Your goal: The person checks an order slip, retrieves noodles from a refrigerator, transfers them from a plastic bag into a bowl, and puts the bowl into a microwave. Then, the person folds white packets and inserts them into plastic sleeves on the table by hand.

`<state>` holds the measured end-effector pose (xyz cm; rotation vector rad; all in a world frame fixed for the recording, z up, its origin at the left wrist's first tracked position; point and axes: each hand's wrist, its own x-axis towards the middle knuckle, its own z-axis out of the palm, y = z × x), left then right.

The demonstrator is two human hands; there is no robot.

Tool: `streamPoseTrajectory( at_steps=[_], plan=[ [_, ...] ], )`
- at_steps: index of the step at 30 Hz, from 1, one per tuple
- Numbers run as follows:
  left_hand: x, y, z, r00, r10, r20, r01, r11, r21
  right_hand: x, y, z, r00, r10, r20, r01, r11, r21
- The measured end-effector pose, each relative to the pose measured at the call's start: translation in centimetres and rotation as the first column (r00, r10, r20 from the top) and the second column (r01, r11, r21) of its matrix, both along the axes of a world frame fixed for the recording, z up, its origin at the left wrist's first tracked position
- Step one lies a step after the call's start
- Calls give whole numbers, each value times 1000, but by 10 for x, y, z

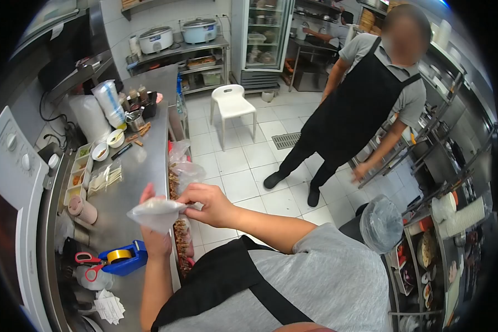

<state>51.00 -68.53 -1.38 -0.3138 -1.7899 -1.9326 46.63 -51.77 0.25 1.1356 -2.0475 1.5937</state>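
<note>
A small whitish plastic bag (159, 214) is held up over the edge of the steel counter. My right hand (209, 206) pinches its right corner between thumb and fingers. From beneath, my left hand (157, 242) supports the bag; a fingertip shows above it, while the bag covers most of the other fingers. What the bag contains, if anything, I cannot make out. Below my hands, along the counter's edge, lies a row of skewered brown pieces (181, 243). A blue tape dispenser (140, 255) with yellow tape and red-handled scissors (89, 264) lie close to my left forearm.
The steel counter (141, 166) carries condiment tubs (78, 178), small bowls (100, 151), a pink-lidded container (83, 209) and paper slips (110, 307). A co-worker in a black apron (354, 105) stands on the tiled floor near a white stool (233, 105). Shelves (426, 260) line the right.
</note>
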Motion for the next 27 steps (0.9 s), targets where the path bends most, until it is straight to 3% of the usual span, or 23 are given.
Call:
streamPoseTrajectory(
  at_steps=[1,2,3,5,6,9,10,14,17,18,19,21,23,25,27],
  plan=[
    [1,3,-3,990,117,-73,-124,987,-104,-3,3,-1,985,-79,-153,84,996,30],
    [4,-5,-18,985,-119,122,67,929,365,-7,7,0,942,-145,-304,168,984,51],
    [14,-3,-17,939,-313,142,182,803,567,-12,12,-1,872,-195,-448,248,967,62],
    [37,0,-1,769,-638,50,275,400,874,-24,20,-9,811,-141,-568,256,958,127],
    [43,3,-2,743,-669,31,311,386,868,-30,23,-10,797,-89,-597,226,961,159],
    [41,9,-19,797,-573,193,211,563,799,-52,27,-25,749,20,-662,153,967,203],
    [34,16,-8,830,-441,340,93,712,696,-62,27,-28,740,32,-672,138,970,198],
    [-19,38,0,866,-185,464,-82,864,496,-114,42,-25,762,64,-644,120,964,238],
    [-66,55,13,922,-44,385,-104,928,356,-142,76,24,871,110,-479,-8,978,210],
    [-81,62,21,917,-13,399,-139,926,350,-157,89,22,924,135,-357,-50,970,236],
    [-96,68,27,920,-20,391,-124,933,339,-171,98,20,977,177,-118,-166,981,95],
    [-122,82,33,918,-51,394,-84,945,317,-195,115,13,873,328,361,-253,937,-241],
    [-149,102,38,913,-77,401,-30,967,254,-224,136,1,719,414,558,-270,906,-325],
    [-171,117,39,908,-116,403,37,979,200,-243,155,10,478,526,703,-315,850,-423],
    [-186,126,35,905,-142,402,78,982,171,-259,162,-15,612,424,668,-220,902,-371]
  ],
)
